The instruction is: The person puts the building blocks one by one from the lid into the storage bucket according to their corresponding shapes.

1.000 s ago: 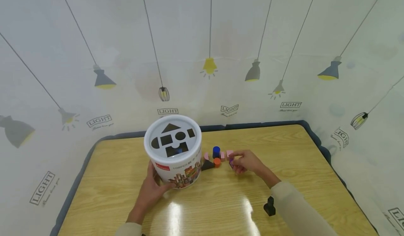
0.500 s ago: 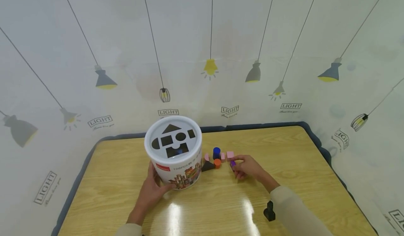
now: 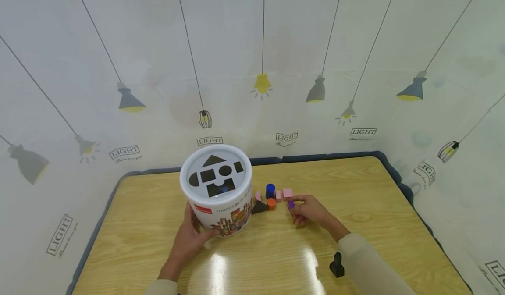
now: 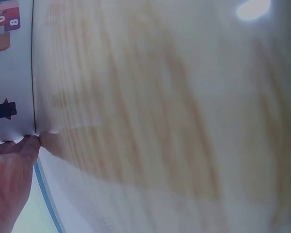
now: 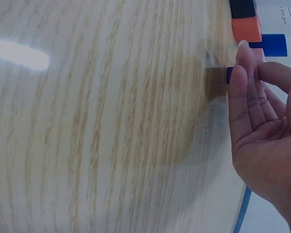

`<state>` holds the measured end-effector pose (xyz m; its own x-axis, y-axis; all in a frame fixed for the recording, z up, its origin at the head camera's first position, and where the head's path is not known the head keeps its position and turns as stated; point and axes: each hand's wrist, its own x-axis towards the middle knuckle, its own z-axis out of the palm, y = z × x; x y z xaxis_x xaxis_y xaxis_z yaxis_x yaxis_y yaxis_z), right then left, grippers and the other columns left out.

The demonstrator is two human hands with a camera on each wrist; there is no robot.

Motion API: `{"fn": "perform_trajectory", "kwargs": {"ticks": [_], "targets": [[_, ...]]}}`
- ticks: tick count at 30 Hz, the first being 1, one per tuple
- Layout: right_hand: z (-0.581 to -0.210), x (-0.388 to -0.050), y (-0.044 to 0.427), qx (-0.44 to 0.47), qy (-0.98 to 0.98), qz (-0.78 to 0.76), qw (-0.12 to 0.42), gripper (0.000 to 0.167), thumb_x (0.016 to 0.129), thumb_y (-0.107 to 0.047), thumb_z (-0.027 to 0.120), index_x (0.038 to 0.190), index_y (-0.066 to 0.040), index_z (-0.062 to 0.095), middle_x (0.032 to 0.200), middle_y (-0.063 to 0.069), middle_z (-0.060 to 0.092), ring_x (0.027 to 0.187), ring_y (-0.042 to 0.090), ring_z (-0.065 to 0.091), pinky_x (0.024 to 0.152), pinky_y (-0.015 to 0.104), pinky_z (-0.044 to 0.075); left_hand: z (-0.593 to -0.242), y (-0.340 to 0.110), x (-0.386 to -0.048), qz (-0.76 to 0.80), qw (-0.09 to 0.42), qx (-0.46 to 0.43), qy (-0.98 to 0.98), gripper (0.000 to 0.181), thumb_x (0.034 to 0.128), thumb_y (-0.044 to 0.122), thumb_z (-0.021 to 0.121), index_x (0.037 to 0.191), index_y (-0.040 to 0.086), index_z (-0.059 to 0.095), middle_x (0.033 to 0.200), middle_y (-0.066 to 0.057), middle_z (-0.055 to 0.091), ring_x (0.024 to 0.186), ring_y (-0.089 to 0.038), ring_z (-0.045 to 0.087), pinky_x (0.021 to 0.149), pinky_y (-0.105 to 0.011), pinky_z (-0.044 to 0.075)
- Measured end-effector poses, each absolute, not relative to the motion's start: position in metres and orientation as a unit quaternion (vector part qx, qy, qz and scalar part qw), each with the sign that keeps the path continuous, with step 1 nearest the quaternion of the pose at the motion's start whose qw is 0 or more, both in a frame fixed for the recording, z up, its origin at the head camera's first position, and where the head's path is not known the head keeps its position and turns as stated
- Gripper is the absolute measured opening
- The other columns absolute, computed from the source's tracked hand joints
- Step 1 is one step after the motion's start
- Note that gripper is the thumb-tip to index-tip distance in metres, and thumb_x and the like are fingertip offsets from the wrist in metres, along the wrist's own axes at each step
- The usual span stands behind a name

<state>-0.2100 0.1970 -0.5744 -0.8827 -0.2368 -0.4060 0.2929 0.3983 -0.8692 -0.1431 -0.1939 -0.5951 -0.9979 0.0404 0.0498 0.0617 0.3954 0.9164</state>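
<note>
A white tub [image 3: 232, 211] with a lid of cut-out shapes stands upright left of the table's middle. My left hand [image 3: 190, 238] grips its lower left side, with the thumb across the front. Between the thumb and fingers of my right hand [image 3: 309, 209] is a small purple block [image 3: 291, 204], mostly hidden in the right wrist view. Right beside that hand lies a pink block [image 3: 287, 193]. Further left are a smaller pink block [image 3: 278, 195], a blue cylinder [image 3: 270, 190], an orange round block [image 3: 271, 204], a dark triangular block [image 3: 258, 207] and a pink curved piece [image 3: 258, 196].
The wooden table [image 3: 252, 264] has dark blue edging [image 3: 315, 157] along its back and sides. A pale wall covering [image 3: 236, 67] printed with lamps rises behind it. A small black object [image 3: 336, 265] sits beside my right sleeve.
My right hand has drawn slightly back toward me, with the purple block, exposing more of the pink block. The left hand and tub have stayed in place.
</note>
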Motion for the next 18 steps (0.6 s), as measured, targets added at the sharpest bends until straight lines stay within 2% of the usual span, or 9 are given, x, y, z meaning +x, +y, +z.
{"fn": "perform_trajectory", "kwargs": {"ticks": [8, 18], "targets": [[-0.5748, -0.211, 0.1976, 0.014, 0.796, -0.554, 0.244, 0.046, 0.09, -0.008, 0.064, 0.134, 0.003, 0.054, 0.077, 0.018, 0.07, 0.056, 0.019, 0.065, 0.053, 0.036, 0.061, -0.5963, -0.1941, -0.1435, -0.547, 0.013, -0.032, -0.836, 0.128, 0.0618, 0.039, 0.091, 0.152, 0.047, 0.001, 0.153, -0.002, 0.037, 0.142, -0.022, 0.033, 0.117, -0.036, 0.028], [-0.5707, -0.2111, 0.1956, 0.0, 0.806, -0.541, 0.241, 0.04, 0.093, -0.01, 0.061, 0.131, 0.001, 0.058, 0.073, 0.014, 0.069, 0.056, 0.019, 0.065, 0.054, 0.037, 0.061, -0.5962, -0.1942, -0.1422, -0.54, 0.014, -0.03, -0.841, 0.128, 0.0621, 0.039, 0.091, 0.152, 0.048, 0.001, 0.154, -0.001, 0.036, 0.143, -0.021, 0.032, 0.118, -0.039, 0.028]]}}
